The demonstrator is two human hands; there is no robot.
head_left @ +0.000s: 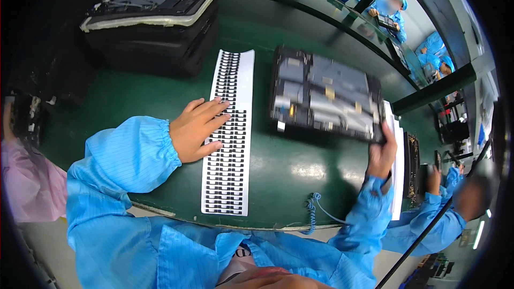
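Observation:
My left hand (pixel 199 128) lies open, its fingers stretched over a long white sheet (pixel 240 171) that carries rows of small black die-cut stickers. The sheet lies lengthwise in front of me, slightly tilted. To the right of it, my right hand (pixel 381 152) grips the near right corner of an opened tablet-like device (pixel 327 93). Grey battery packs, circuit boards and bits of tape show inside its black frame. The device looks lifted off the table and is a little blurred; most of my right fingers are hidden under it.
At the back left stands a tall black stack (pixel 155 43) topped with similar opened devices. White sheets (pixel 397 182) and a dark row of parts (pixel 411 166) lie at the right edge. A blue coiled cord (pixel 312 211) hangs by the front edge. Co-workers sit on both sides and behind the glass.

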